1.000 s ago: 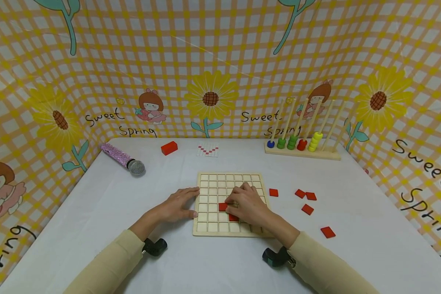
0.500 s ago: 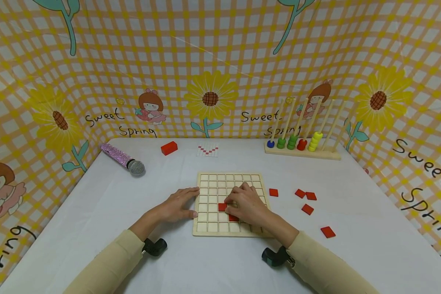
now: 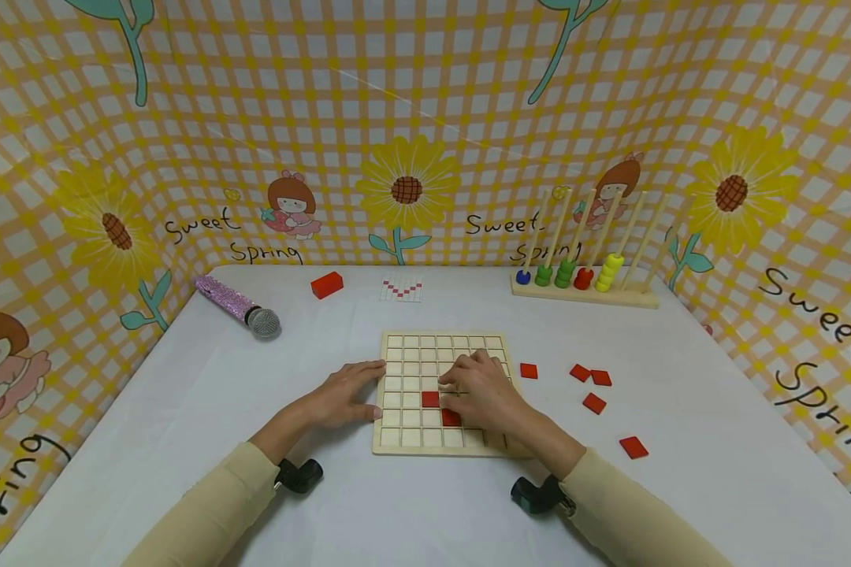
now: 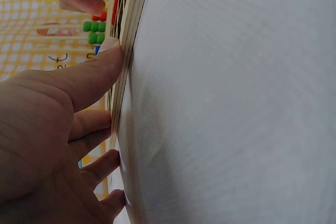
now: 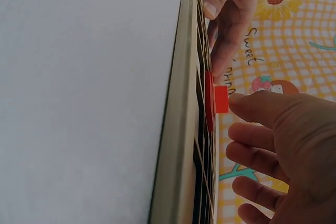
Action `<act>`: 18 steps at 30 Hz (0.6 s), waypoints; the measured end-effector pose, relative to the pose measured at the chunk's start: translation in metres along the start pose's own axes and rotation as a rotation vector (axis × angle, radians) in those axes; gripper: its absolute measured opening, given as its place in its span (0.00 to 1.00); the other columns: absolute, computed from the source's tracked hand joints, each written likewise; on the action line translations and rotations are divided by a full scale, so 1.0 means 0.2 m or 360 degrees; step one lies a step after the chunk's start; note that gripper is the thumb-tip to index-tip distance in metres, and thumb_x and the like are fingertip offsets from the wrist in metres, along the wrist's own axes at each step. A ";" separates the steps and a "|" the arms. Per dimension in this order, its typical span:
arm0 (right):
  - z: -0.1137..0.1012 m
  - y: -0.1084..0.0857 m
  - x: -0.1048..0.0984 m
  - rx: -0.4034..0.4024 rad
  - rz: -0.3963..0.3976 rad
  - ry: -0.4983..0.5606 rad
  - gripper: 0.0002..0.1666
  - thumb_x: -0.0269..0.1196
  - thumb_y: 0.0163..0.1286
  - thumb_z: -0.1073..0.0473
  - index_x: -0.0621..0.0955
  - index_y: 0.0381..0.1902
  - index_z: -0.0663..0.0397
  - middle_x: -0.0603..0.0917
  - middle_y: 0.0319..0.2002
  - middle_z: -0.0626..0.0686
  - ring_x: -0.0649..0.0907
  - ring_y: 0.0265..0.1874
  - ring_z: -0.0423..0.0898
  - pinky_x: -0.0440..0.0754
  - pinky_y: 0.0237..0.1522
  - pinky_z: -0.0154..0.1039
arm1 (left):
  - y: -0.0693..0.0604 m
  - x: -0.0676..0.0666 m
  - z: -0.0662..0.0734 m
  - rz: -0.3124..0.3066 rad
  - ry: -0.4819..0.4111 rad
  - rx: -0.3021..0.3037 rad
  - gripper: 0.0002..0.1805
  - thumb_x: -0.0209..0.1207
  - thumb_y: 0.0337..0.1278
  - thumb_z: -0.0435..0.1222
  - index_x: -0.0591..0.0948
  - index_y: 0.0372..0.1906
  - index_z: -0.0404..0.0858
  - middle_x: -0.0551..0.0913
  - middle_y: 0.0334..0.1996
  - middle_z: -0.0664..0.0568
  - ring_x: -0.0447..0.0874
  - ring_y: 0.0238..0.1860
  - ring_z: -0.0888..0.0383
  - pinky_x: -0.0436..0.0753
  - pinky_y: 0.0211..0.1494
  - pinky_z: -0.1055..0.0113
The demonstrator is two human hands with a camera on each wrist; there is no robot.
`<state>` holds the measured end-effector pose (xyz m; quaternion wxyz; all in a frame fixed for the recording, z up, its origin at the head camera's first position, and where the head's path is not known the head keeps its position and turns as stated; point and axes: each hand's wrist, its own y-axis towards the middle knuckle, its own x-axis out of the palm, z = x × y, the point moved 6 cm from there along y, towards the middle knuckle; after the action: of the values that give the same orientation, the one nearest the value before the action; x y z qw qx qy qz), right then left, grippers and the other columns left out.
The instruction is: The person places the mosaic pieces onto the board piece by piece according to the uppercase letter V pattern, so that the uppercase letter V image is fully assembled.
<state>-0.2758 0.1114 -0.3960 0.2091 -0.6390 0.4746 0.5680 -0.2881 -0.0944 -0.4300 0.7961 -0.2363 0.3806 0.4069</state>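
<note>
A wooden grid board [image 3: 411,437] lies flat on the white table. Two red square tiles sit in its cells, touching corner to corner: the left tile [image 3: 430,399] and, one row nearer, the right tile [image 3: 451,417]. My left hand [image 3: 336,398] rests against the board's left edge, thumb and fingertips touching it, also in the left wrist view. Over the board hovers my right hand [image 3: 482,394], just right of the left tile. The right wrist view shows its thumb and fingers [image 5: 257,140] bent loosely with nothing between them. The right hand covers several cells.
Several loose red tiles [image 3: 594,403] lie right of the board. Behind it are a pattern card [image 3: 400,289] with red squares, a red block [image 3: 327,285], a glittery microphone [image 3: 234,303], and a bead-and-peg counting stand [image 3: 583,294]. Patterned cloth walls [image 3: 411,102] enclose the table.
My right hand has let go of the left tile and drawn slightly right and up from it. The left hand has stayed put at the board's edge.
</note>
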 end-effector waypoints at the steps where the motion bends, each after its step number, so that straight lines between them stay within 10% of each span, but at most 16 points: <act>1: 0.01 0.00 -0.01 0.0005 0.0006 0.0002 0.13 0.69 0.54 0.53 0.87 0.38 0.48 0.84 0.38 0.46 0.72 0.41 0.46 0.66 0.39 0.39 | 0.00 0.00 0.00 -0.0001 -0.0001 -0.0003 0.40 0.64 0.55 0.42 0.61 0.70 0.36 0.57 0.73 0.47 0.51 0.73 0.43 0.53 0.73 0.43; 18: 0.24 -0.07 -0.11 0.0198 0.0059 -0.0019 0.16 0.70 0.55 0.52 0.86 0.41 0.53 0.83 0.42 0.51 0.72 0.41 0.50 0.64 0.38 0.40 | 0.00 0.00 0.00 -0.0002 -0.0018 -0.0022 0.40 0.64 0.54 0.42 0.61 0.71 0.37 0.57 0.73 0.47 0.51 0.73 0.44 0.52 0.73 0.43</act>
<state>-0.2864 0.1649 -0.3927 0.2406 -0.6126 0.5195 0.5450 -0.2888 -0.0943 -0.4304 0.7968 -0.2396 0.3732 0.4104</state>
